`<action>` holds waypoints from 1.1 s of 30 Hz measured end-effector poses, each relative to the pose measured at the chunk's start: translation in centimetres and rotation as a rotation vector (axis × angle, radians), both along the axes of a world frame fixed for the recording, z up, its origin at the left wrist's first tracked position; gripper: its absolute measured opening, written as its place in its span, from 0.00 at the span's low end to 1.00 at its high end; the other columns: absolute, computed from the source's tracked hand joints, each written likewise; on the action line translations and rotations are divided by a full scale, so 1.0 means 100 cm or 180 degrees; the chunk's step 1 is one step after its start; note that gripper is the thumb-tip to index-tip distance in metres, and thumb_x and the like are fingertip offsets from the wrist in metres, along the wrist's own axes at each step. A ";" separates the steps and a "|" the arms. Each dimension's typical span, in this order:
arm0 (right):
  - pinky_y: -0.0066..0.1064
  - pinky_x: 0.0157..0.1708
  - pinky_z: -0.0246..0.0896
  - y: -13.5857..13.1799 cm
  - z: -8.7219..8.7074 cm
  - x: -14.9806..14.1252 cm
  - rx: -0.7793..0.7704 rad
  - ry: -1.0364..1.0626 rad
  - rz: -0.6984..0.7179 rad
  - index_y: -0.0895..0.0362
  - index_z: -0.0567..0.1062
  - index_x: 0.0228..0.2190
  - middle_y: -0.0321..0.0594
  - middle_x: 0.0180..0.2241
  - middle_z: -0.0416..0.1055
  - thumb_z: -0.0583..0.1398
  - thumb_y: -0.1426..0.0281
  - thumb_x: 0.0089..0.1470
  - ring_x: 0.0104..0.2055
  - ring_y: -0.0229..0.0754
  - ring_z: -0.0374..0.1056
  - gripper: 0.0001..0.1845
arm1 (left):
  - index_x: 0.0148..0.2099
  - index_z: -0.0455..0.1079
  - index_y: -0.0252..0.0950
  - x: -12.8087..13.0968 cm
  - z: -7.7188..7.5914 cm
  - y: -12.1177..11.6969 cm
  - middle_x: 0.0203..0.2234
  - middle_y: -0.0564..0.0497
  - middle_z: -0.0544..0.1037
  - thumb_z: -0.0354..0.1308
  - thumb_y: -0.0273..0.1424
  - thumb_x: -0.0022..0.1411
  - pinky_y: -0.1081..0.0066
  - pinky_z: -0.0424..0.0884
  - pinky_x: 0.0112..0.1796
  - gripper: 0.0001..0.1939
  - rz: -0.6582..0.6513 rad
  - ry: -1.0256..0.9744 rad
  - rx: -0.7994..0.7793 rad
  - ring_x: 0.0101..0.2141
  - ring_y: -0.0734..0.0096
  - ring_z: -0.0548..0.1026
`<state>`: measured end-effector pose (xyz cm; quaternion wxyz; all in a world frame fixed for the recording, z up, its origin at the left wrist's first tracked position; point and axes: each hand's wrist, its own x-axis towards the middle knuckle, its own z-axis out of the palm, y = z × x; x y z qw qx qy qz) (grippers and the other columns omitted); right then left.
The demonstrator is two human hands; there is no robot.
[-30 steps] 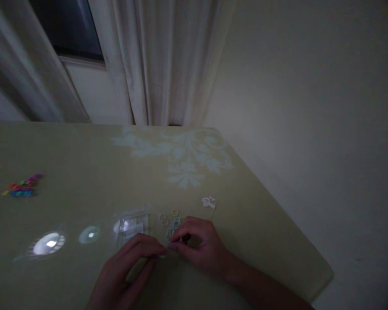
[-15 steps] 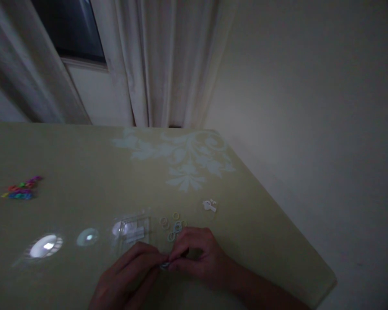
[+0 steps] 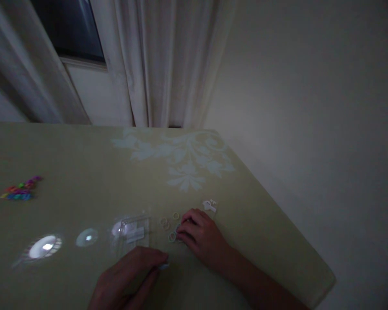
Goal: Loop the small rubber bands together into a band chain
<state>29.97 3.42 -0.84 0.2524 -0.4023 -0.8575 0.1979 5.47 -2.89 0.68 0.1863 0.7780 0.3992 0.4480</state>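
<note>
Near the front of the table, my left hand (image 3: 129, 275) is closed, with a small pale blue ring (image 3: 163, 266) pinched between thumb and fingertips; most of that ring is hidden. My right hand (image 3: 202, 234) reaches into a loose group of small rings, its thumb and fingers closed around a pale blue ring (image 3: 176, 229) that shows only in part. Beside these fingertips lie a pale yellow ring (image 3: 176, 216), a pinkish ring (image 3: 166, 225) and a greenish ring (image 3: 172, 237). A clear plastic box (image 3: 147, 226) stands just beyond my left hand.
A white cut-out piece (image 3: 208, 206) with tiny bits lies past my right hand. At the far left is a pile of small colourful pieces (image 3: 19, 191). Bright reflections shine on the table (image 3: 84, 163), whose right edge runs diagonally beside the wall (image 3: 304, 129). Curtains (image 3: 181, 64) hang behind.
My right hand has left my left fingertips and moved up and to the right, onto the loose rings. My left hand stays nearly in place, still holding the small ring.
</note>
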 end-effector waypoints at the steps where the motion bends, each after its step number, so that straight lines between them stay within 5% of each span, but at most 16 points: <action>1: 0.36 0.48 0.66 -0.001 0.002 0.000 -0.0023 0.0032 -0.0016 0.56 0.83 0.39 0.42 0.42 0.75 0.69 0.71 0.63 0.45 0.44 0.71 0.02 | 0.50 0.76 0.47 -0.001 0.000 0.000 0.37 0.59 0.88 0.59 0.34 0.73 0.88 0.78 0.40 0.07 -0.0024 0.0024 -0.0044 0.35 0.78 0.87; 9: 0.33 0.43 0.68 -0.001 0.010 0.001 -0.0424 0.0750 -0.0235 0.55 0.85 0.39 0.42 0.40 0.75 0.70 0.71 0.62 0.42 0.43 0.72 0.03 | 0.53 0.76 0.48 -0.007 -0.011 0.002 0.41 0.57 0.88 0.60 0.30 0.72 0.85 0.79 0.43 0.11 -0.0395 -0.0040 -0.0136 0.39 0.75 0.87; 19: 0.28 0.39 0.68 -0.022 0.029 -0.010 -0.1368 0.1719 0.0495 0.53 0.87 0.36 0.38 0.36 0.75 0.73 0.64 0.58 0.37 0.37 0.73 0.06 | 0.51 0.76 0.46 0.001 -0.005 -0.002 0.35 0.58 0.85 0.62 0.26 0.69 0.87 0.77 0.37 0.11 -0.0411 -0.0121 -0.0486 0.33 0.78 0.85; 26: 0.32 0.42 0.67 0.000 0.017 0.004 -0.0860 0.0931 -0.0226 0.55 0.85 0.39 0.40 0.39 0.74 0.72 0.69 0.59 0.41 0.41 0.72 0.05 | 0.49 0.75 0.47 -0.001 -0.009 -0.002 0.39 0.56 0.85 0.63 0.28 0.67 0.83 0.79 0.42 0.10 0.0011 -0.0111 -0.0379 0.40 0.74 0.86; 33: 0.34 0.48 0.67 0.004 0.009 0.006 -0.0533 0.0137 -0.0088 0.55 0.84 0.39 0.41 0.43 0.74 0.71 0.76 0.58 0.46 0.43 0.72 0.06 | 0.50 0.75 0.50 -0.005 -0.010 -0.003 0.38 0.62 0.87 0.63 0.32 0.69 0.87 0.78 0.40 0.09 0.0070 -0.0110 -0.0575 0.36 0.77 0.87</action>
